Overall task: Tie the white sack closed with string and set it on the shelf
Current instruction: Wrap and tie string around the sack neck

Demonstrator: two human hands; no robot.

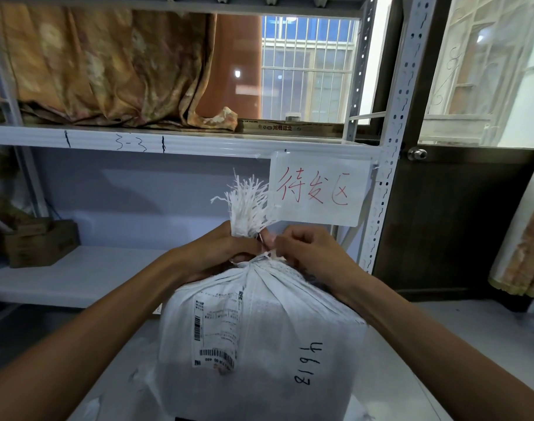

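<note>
A white woven sack [259,335] stands in front of me with a shipping label and handwritten numbers on its side. Its neck is gathered, and the frayed top [246,205] sticks up above it. My left hand [217,253] grips the gathered neck from the left. My right hand [308,253] pinches a thin white string [267,253] at the neck from the right. The string wraps around the neck; the fingers hide any knot. Behind the sack is a white metal shelf [77,278].
A brown cardboard box [40,243] sits on the left of the lower shelf. The upper shelf board [168,142] holds a draped patterned cloth [107,71]. A paper sign with red writing [317,189] hangs from the upper board. A dark door [457,223] is at the right.
</note>
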